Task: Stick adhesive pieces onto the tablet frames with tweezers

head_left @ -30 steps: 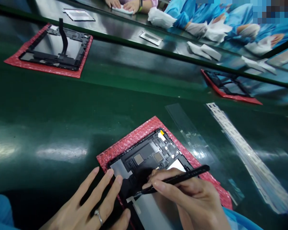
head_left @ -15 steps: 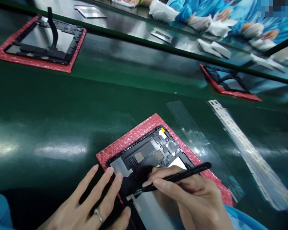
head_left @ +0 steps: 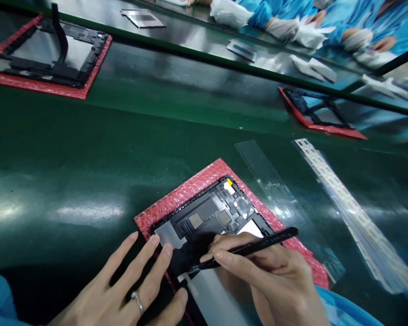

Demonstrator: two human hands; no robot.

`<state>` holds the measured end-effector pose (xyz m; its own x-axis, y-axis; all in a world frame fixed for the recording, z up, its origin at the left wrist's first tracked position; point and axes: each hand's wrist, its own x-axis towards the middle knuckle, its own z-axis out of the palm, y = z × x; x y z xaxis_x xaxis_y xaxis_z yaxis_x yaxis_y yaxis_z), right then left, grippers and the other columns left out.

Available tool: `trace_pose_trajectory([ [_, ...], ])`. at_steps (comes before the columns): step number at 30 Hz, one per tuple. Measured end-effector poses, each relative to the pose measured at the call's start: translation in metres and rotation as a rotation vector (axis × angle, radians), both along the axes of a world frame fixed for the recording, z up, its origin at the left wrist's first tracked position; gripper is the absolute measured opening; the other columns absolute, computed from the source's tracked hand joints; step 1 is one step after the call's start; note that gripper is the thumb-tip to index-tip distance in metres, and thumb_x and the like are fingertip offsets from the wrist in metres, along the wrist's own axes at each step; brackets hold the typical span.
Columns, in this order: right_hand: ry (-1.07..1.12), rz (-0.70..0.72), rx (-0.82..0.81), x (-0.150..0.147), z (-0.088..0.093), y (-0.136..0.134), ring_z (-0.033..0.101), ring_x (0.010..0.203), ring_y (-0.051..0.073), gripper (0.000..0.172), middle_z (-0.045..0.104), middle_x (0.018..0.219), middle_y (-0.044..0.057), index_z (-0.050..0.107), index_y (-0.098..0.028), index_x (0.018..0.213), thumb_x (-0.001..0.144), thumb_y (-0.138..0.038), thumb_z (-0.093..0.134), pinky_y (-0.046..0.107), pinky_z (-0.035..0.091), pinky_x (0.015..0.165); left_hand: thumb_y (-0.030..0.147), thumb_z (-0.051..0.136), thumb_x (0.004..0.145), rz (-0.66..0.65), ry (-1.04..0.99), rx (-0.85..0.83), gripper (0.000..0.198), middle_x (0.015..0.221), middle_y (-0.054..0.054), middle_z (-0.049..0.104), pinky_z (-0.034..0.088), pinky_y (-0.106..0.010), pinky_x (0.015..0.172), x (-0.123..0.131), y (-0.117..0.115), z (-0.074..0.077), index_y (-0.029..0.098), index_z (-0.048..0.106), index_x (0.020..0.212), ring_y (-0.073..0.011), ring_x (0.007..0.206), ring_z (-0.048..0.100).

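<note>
- The black open-backed device (head_left: 206, 210) lies tilted on red bubble wrap (head_left: 180, 197) on the green work surface (head_left: 88, 149), at the person's near side; its lower part is hidden under the hands or runs out of view.
- The right hand (head_left: 275, 276) has thumb and index finger clamped on black tweezers (head_left: 258, 244), pointing down and left; the pose has barely changed over the last second.
- The tweezer tips stay at a small pale strip (head_left: 182, 277) by the device's left edge; I cannot tell whether they grip it or only press on it.
- The left hand (head_left: 122, 285) has its fingers spread apart, with nothing gripped between them; 2 fingertips rest at the device's left edge, and the thumb sits slightly closer to the strip than 1 second ago.
- Most of the change is in the background: another device (head_left: 75, 56) sits farther left in view, while 2 pale frames (head_left: 143, 18) beyond the dark rail sit farther right.
- The clear plastic strip (head_left: 258, 158) and the white patterned strip (head_left: 347, 203) lie to the right, almost unshifted.
- With both hands so steady, the work seems concentrated at 1 small spot, and the step looks unfinished.
</note>
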<state>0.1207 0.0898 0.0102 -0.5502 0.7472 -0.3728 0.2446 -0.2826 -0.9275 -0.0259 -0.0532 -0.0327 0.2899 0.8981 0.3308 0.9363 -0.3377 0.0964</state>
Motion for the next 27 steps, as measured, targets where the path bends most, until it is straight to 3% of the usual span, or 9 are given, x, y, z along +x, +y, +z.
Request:
trace_pose_trajectory([
  [8, 0.009, 0.015, 0.033, 0.0023, -0.0024, -0.0006, 0.059, 0.062, 0.015, 0.009, 0.065, 0.062, -0.002, 0.067, -0.024, 0.061, 0.067, -0.02, 0.063, 0.025, 0.043, 0.056, 0.043, 0.051, 0.072, -0.026, 0.047, -0.046, 0.044, 0.114, -0.008, 0.05, 0.012, -0.051, 0.099, -0.0029, 0.004, 0.0035, 0.024, 0.048, 0.112, -0.0311, 0.118, 0.028],
  [27, -0.002, 0.032, 0.087, 0.0041, -0.0029, -0.0004, 0.058, 0.063, 0.015, 0.01, 0.065, 0.063, -0.002, 0.066, -0.024, 0.063, 0.068, -0.017, 0.062, 0.024, 0.043, 0.057, 0.039, 0.051, 0.074, -0.018, 0.061, -0.011, 0.045, 0.115, -0.01, 0.05, 0.015, -0.054, 0.097, -0.0005, 0.0057, 0.0009, 0.021, 0.046, 0.115, -0.0323, 0.113, 0.035],
])
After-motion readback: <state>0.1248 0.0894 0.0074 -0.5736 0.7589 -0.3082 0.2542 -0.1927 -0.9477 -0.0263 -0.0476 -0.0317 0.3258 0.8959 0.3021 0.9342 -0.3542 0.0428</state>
